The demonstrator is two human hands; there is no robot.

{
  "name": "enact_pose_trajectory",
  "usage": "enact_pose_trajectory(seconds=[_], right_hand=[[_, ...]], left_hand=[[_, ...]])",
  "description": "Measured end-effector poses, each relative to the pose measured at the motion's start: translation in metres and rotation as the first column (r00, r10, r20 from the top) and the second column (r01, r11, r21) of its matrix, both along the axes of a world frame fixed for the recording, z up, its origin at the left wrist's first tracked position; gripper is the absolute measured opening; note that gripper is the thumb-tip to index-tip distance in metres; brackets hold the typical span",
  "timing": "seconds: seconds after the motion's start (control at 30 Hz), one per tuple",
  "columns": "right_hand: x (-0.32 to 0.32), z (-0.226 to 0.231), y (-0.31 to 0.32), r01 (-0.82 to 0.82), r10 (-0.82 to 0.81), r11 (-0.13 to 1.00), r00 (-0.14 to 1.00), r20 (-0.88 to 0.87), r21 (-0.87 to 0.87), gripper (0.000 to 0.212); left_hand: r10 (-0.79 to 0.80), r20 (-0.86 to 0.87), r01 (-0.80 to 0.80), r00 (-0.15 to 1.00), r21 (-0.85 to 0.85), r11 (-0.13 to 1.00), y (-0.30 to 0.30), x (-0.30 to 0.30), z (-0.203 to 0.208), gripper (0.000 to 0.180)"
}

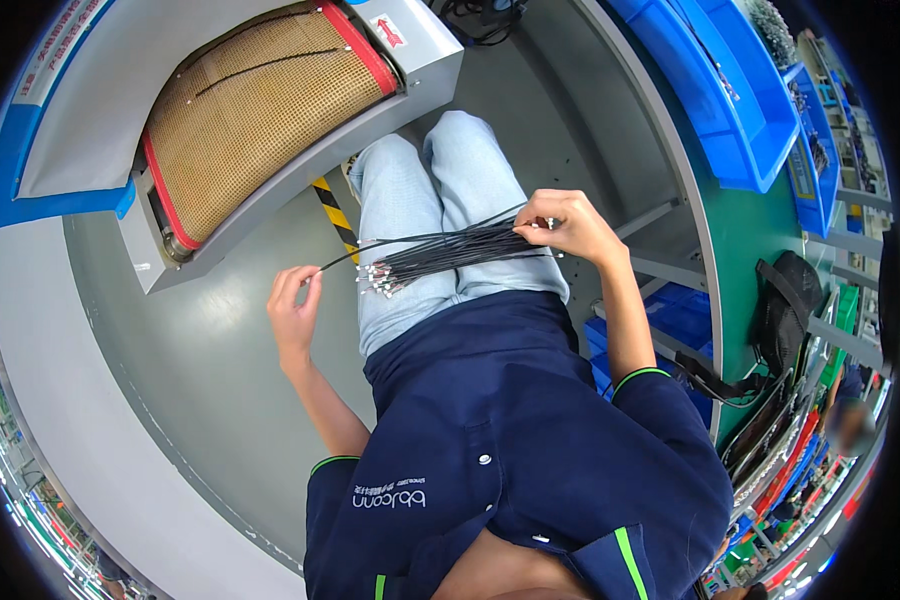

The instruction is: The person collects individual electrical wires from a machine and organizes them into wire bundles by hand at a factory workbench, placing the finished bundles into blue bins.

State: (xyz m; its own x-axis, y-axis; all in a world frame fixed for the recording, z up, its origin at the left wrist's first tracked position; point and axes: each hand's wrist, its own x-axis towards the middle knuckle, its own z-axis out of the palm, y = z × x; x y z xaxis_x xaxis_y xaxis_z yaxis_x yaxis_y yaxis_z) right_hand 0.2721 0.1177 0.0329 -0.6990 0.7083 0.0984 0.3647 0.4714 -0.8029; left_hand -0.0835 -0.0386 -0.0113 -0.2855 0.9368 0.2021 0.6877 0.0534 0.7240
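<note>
**One cable drawn out of a bundle held over the lap**

The right hand (567, 225) is clenched around one end of a bundle of thin black cables (450, 255), gripping it above the person's light blue jeans (440, 190). The bundle runs leftward from that fist, and its free ends, tipped with small silvery connectors (378, 278), fan out just above the left thigh.

The left hand (292, 308) sits further left, over the grey floor (220, 370), with thumb and forefinger pinched on the tip of a single black cable (355, 255). That cable stretches from the pinch back to the right, rising slightly until it joins the bundle in the right hand.

On the far left stands a grey machine with a woven tan conveyor belt (260, 110) edged in red, and one thin dark cable lies on the belt. On the far right, blue plastic bins (720, 90) sit on a green-edged bench. A black bag (785, 300) hangs on the right side, near the bench.
</note>
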Motion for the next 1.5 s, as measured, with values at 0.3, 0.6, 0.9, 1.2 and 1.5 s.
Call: enact_pose_trajectory(seconds=[0.3, 0.6, 0.9, 1.2, 1.5], right_hand=[[-0.043, 0.005, 0.026, 0.094, -0.092, 0.983, 0.996, -0.021, 0.158, 0.005], [-0.166, -0.002, 0.1, 0.308, -0.291, 0.949, 0.939, -0.184, 0.07, 0.015], [-0.197, -0.011, 0.137, 0.339, -0.358, 0.93, 0.924, -0.137, -0.146, 0.021], [-0.093, -0.037, 0.101, 0.289, -0.291, 0.949, 0.957, 0.003, -0.129, 0.018], [-0.009, -0.098, 0.038, 0.086, -0.048, 0.99, 0.952, 0.302, -0.115, 0.017]], left_hand=[[0.026, -0.055, -0.022, 0.998, 0.062, 0.998, 0.029, -0.04, 0.017, 0.008], [0.123, -0.151, -0.102, 0.981, 0.138, 0.985, 0.123, -0.15, 0.04, 0.012], [0.123, -0.156, -0.108, 0.98, 0.103, 0.989, 0.191, -0.201, 0.016, 0.014], [0.147, -0.307, -0.094, 0.94, 0.182, 0.979, 0.201, -0.17, 0.002, 0.03], [-0.063, -0.027, 0.066, 0.998, 0.097, 0.993, 0.126, -0.003, -0.029, 0.017]])
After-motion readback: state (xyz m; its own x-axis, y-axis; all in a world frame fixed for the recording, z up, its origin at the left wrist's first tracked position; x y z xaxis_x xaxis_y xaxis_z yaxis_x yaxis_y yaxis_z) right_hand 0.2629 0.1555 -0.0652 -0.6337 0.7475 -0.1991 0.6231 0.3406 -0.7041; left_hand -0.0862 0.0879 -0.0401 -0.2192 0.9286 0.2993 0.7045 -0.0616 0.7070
